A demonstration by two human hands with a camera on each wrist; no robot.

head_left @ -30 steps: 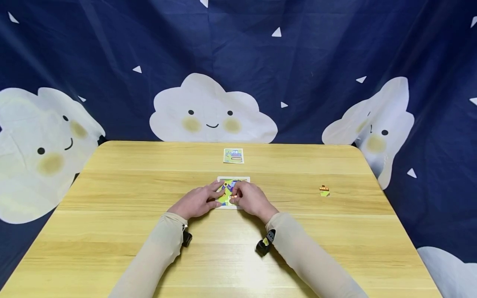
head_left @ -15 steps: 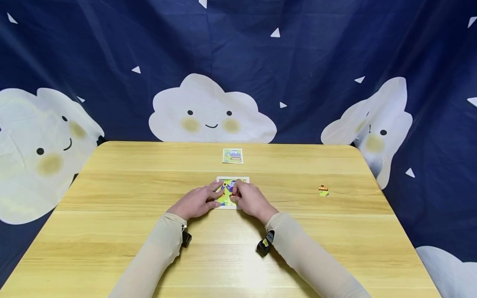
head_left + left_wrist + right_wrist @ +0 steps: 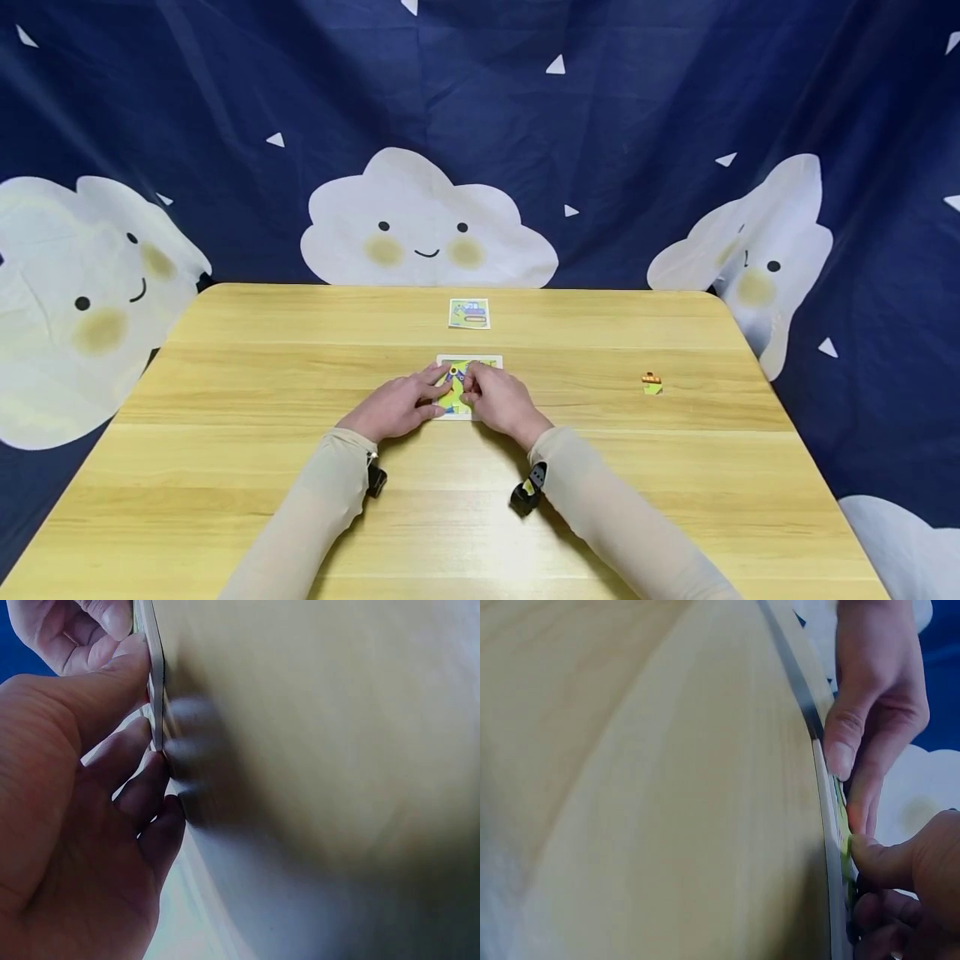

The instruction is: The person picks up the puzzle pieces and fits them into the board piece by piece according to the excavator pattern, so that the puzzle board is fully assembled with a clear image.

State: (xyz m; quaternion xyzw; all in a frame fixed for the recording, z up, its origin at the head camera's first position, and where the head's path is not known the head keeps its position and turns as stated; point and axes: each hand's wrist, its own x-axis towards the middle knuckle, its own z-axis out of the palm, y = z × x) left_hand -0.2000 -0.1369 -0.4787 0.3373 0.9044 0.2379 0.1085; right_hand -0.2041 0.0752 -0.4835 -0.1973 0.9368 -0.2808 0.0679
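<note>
In the head view a white-rimmed jigsaw puzzle tray (image 3: 491, 360) lies at mid-table, its picture green, yellow and purple. My left hand (image 3: 399, 405) rests on the tray's left side, fingers stretched over the picture and thumb at the near left corner. From the right, my right hand (image 3: 504, 403) bends over the picture, thumb and fingertips pinching a puzzle piece that they mostly hide. The right wrist view shows the right thumb (image 3: 885, 859) low over the green picture. The tray's edge (image 3: 156, 682) runs past the left fingertips in the left wrist view.
A small picture card (image 3: 469, 314) of a purple excavator lies beyond the tray. Off to the right is a loose orange-and-green puzzle piece (image 3: 652, 384). The wooden table (image 3: 262, 367) ends at a dark blue curtain (image 3: 480, 100) with clouds.
My right hand has shifted slightly left over the puzzle, and the orange patch seen by its fingertips is now hidden. The left hand stays in place.
</note>
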